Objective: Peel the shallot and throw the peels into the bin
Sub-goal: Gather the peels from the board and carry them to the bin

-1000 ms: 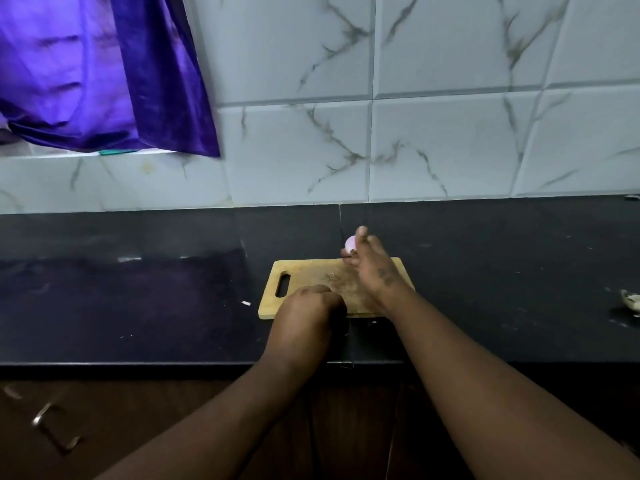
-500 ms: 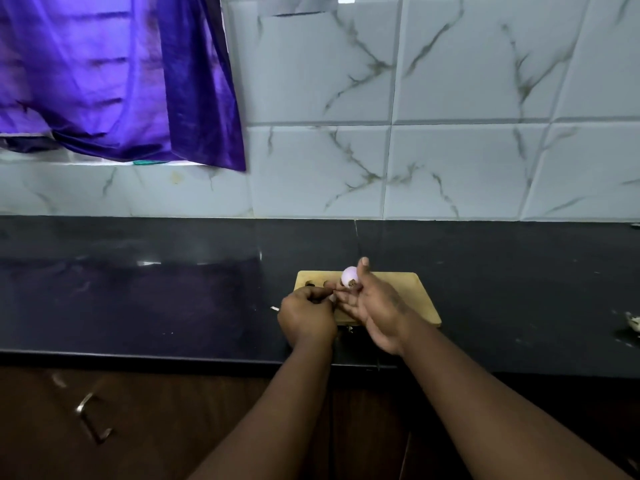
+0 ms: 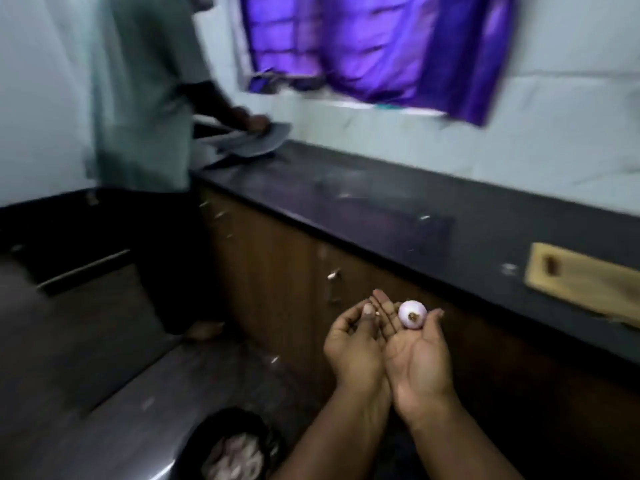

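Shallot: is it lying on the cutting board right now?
No, the shallot is held at the fingertips of the right hand, in the air and apart from the cutting board.

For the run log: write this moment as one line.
shallot: peeled, held in right hand, palm up | left hand: cupped alongside, contents unclear | bin: on floor, scraps inside
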`<action>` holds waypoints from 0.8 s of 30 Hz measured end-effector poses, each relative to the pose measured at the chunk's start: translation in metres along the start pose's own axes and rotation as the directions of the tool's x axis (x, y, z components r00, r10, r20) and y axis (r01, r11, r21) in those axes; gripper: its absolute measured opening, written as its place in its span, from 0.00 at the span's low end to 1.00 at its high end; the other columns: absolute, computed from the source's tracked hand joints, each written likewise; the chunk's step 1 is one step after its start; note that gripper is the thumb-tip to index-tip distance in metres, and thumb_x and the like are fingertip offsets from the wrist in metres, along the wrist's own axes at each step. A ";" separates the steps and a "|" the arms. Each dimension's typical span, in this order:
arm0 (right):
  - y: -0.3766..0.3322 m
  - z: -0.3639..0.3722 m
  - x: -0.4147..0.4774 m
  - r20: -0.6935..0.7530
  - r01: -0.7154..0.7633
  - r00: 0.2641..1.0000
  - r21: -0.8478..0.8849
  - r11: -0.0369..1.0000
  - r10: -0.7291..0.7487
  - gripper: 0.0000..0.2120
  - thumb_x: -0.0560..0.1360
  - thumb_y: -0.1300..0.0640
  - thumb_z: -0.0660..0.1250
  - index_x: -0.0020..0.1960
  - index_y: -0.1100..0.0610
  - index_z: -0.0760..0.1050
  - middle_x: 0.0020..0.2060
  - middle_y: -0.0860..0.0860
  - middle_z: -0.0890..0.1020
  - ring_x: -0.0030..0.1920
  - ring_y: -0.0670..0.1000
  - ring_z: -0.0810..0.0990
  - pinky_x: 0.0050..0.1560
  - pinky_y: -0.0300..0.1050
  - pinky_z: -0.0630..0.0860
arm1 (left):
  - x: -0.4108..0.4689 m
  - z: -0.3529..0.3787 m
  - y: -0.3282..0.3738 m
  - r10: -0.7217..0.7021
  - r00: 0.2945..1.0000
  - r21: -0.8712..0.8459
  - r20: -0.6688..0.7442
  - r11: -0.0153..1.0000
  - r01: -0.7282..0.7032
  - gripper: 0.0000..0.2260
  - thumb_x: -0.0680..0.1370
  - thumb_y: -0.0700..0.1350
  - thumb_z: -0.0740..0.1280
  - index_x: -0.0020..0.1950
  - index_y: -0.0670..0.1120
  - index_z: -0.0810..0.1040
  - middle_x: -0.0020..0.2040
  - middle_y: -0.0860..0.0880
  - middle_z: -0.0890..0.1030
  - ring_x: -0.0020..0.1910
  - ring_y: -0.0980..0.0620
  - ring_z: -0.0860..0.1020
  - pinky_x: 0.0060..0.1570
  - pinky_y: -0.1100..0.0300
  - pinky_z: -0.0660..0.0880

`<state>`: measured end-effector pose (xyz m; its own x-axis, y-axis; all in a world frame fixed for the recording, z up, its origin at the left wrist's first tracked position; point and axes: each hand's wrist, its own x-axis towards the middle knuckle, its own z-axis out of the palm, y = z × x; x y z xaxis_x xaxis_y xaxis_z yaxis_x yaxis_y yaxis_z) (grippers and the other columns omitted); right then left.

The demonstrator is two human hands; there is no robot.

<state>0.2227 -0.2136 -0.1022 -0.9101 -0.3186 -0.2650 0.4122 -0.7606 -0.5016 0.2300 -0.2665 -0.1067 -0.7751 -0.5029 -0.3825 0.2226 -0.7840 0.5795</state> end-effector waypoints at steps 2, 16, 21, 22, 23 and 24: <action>0.058 0.006 0.011 -0.044 -0.162 0.986 -0.051 0.985 0.160 0.41 0.81 0.31 0.46 0.66 0.66 0.75 0.62 0.61 0.81 0.68 0.57 0.77 0.71 0.51 0.67 | 0.026 -0.054 0.021 0.035 0.987 0.034 -0.158 0.999 -0.030 0.04 0.83 0.33 0.68 0.54 0.36 0.82 0.47 0.36 0.87 0.39 0.46 0.86 0.38 0.61 0.85; 0.304 -0.020 0.100 -0.422 -0.648 0.754 -0.353 0.675 0.503 0.44 0.80 0.29 0.45 0.79 0.64 0.64 0.80 0.60 0.64 0.81 0.58 0.61 0.78 0.55 0.60 | 0.165 -0.294 0.060 0.009 0.686 0.070 -0.727 0.996 0.062 0.26 0.89 0.53 0.54 0.70 0.34 0.79 0.67 0.35 0.83 0.65 0.34 0.82 0.63 0.46 0.78; 0.335 -0.025 0.106 -0.448 -0.664 0.747 -0.459 0.591 0.491 0.39 0.82 0.32 0.49 0.74 0.63 0.71 0.72 0.62 0.75 0.70 0.61 0.76 0.66 0.54 0.73 | 0.176 -0.327 0.061 0.182 0.611 0.396 -0.771 0.888 0.235 0.07 0.81 0.39 0.71 0.57 0.43 0.87 0.53 0.42 0.90 0.51 0.41 0.87 0.59 0.50 0.83; 0.338 -0.026 0.105 -0.445 -0.658 0.752 -0.474 0.585 0.485 0.37 0.82 0.33 0.49 0.72 0.63 0.72 0.67 0.62 0.78 0.64 0.61 0.79 0.62 0.53 0.74 | 0.178 -0.331 0.060 0.195 0.618 0.437 -0.762 0.858 0.268 0.06 0.79 0.39 0.74 0.54 0.45 0.88 0.50 0.43 0.90 0.50 0.41 0.87 0.58 0.51 0.83; 0.338 -0.027 0.106 -0.445 -0.648 0.761 -0.494 0.579 0.472 0.36 0.83 0.34 0.49 0.70 0.63 0.73 0.61 0.61 0.80 0.57 0.59 0.80 0.59 0.52 0.74 | 0.180 -0.334 0.060 0.209 0.618 0.466 -0.758 0.836 0.288 0.05 0.77 0.39 0.76 0.51 0.47 0.88 0.48 0.44 0.90 0.48 0.42 0.88 0.57 0.52 0.83; 0.338 -0.029 0.107 -0.450 -0.642 0.767 -0.518 0.566 0.458 0.34 0.83 0.34 0.50 0.68 0.62 0.74 0.55 0.60 0.81 0.50 0.57 0.80 0.57 0.51 0.74 | 0.181 -0.335 0.059 0.206 0.613 0.466 -0.763 0.832 0.301 0.06 0.75 0.38 0.77 0.47 0.48 0.87 0.45 0.45 0.90 0.47 0.42 0.87 0.55 0.52 0.84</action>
<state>0.2658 -0.4884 -0.3245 -0.4901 -0.3381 -0.8034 0.8390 0.0671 -0.5401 0.3005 -0.5259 -0.3825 0.0223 -0.7473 -0.6641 -0.3241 -0.6338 0.7023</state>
